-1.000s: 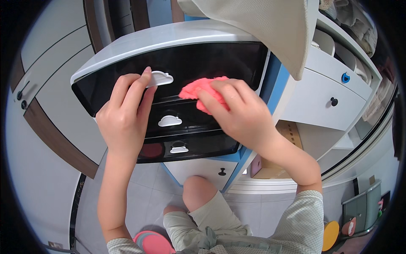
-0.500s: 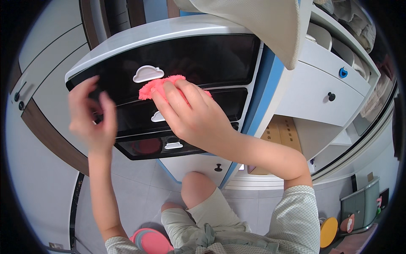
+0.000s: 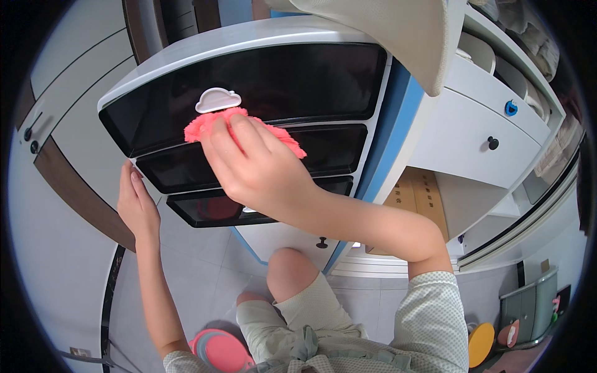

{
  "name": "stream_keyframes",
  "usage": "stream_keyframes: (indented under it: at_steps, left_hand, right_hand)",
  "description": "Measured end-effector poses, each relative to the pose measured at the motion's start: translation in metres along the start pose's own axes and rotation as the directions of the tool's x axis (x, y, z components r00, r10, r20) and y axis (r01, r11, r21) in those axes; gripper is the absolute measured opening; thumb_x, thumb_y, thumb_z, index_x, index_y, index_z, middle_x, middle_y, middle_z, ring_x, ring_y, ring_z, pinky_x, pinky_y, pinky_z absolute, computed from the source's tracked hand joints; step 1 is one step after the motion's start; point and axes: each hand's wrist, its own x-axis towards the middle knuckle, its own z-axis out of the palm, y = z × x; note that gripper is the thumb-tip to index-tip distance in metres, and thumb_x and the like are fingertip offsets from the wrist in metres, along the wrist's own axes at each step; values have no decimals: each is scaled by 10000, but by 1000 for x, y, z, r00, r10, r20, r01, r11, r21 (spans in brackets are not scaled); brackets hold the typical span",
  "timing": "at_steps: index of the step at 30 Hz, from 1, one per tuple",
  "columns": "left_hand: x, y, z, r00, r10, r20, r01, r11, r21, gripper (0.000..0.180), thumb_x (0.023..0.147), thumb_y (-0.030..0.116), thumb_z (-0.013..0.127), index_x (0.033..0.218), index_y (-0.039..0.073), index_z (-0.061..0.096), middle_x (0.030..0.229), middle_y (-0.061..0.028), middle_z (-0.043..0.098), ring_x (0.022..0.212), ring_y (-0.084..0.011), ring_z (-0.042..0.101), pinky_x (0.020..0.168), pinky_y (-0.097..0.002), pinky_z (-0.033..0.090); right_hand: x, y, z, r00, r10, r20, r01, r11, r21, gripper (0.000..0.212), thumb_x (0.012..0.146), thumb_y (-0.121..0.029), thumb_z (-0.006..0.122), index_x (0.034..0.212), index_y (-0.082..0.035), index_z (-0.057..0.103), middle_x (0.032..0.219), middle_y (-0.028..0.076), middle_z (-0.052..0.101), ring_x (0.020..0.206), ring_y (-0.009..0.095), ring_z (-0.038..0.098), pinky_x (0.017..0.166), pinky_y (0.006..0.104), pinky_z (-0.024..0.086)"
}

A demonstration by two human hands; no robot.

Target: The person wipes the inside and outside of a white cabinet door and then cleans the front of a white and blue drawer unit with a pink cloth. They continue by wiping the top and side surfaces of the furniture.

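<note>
My right hand (image 3: 255, 161) is closed on a fluffy pink cleaning cloth (image 3: 283, 138), pressing it to the front of a white drawer unit (image 3: 280, 31). The cloth lies just below a white cloud-shaped handle (image 3: 217, 99), across the lower part of the glossy black top drawer (image 3: 311, 78) and onto the drawer beneath. My left hand (image 3: 138, 202) rests against the unit's left side edge, fingers stretched out and holding nothing. My right hand and wrist hide the middle drawer's handle and most of the lowest one's.
A beige fabric piece (image 3: 398, 37) hangs over the unit's top right. White cabinets with a black knob (image 3: 492, 143) and a cardboard box (image 3: 413, 199) stand at right. On the floor are a pink basin (image 3: 227, 351) and, further right, a yellow round object (image 3: 481, 345).
My left hand has come down from before the drawers to the unit's left edge. My right hand has slid the cloth slightly left along the drawer fronts.
</note>
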Motion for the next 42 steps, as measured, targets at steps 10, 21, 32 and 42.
stream_keyframes:
  at_steps: [10, 21, 32, 42]
  left_hand:
    - [-1, 0, 0, 998, -37, 55, 38, 999, -28, 314, 970, 245, 364, 1205, 78, 487, 952, -95, 610, 743, -217, 584, 685, -309, 450]
    - [-3, -1, 1, 993, 40, 109, -31, 996, -80, 366, 864, 144, 496, 1227, 113, 456, 896, -65, 606, 596, -181, 542, 587, -305, 433]
    - [-1, -15, -2, 981, 188, 51, -187, 982, -31, 456, 744, 154, 621, 1179, 89, 501, 792, -88, 607, 511, -214, 551, 508, -326, 436]
    - [2, -10, -8, 983, 143, 117, -132, 986, -101, 458, 774, 148, 626, 1213, 108, 503, 812, -33, 610, 496, -162, 540, 492, -288, 435]
  right_hand:
    - [28, -30, 22, 998, -62, 24, 63, 997, -43, 261, 642, -91, 599, 841, 74, 635, 956, 156, 548, 874, 279, 507, 791, 338, 482]
    - [45, -62, 58, 994, 9, -111, -2, 998, 65, 225, 681, -165, 593, 835, -9, 643, 988, 128, 549, 924, 268, 497, 821, 365, 417]
    - [53, -73, 82, 957, 131, -258, -42, 945, 326, 204, 635, -62, 612, 837, -34, 629, 926, 32, 553, 904, 191, 518, 766, 306, 437]
    - [36, -63, 77, 966, -83, -244, 174, 909, 378, 190, 558, -71, 626, 735, -5, 644, 968, 58, 565, 929, 205, 528, 795, 303, 489]
